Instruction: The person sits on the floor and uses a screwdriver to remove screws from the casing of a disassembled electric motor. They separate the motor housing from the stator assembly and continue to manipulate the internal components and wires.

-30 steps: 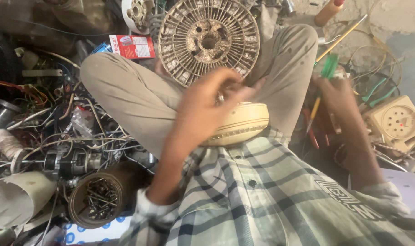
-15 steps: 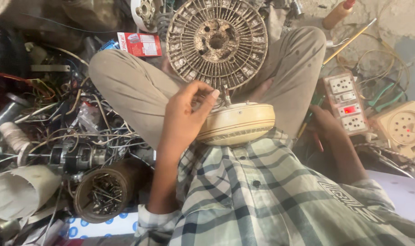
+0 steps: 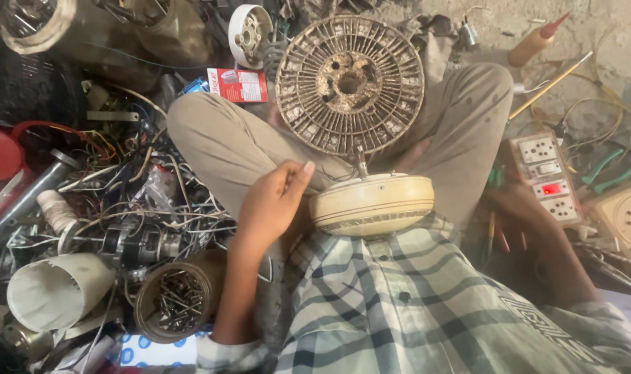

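Observation:
A cream round motor housing [image 3: 372,204] rests on my lap with a short shaft sticking up from its top. My left hand [image 3: 270,204] sits against its left side, fingers curled in and thumb raised; whether anything is pinched in it is unclear. A rusty ribbed metal disc [image 3: 350,84] leans between my knees just beyond the housing. My right hand [image 3: 518,216] lies low in shadow on the right, among thin tool handles [image 3: 494,232] beside a white socket board [image 3: 545,179] with a lit red switch. Its grip is hidden.
Tangled wires and small motors [image 3: 132,208] crowd the left. A tin of screws [image 3: 175,299] and a white plastic tube [image 3: 56,291] lie at lower left. A red-and-white box [image 3: 238,84], a beige round-dial box [image 3: 627,218] and a brown squeeze bottle [image 3: 534,43] are also around.
My left hand has come off the top of the cream housing and dropped to its left side. My right hand has moved down and nearer, to the tools beside the socket board.

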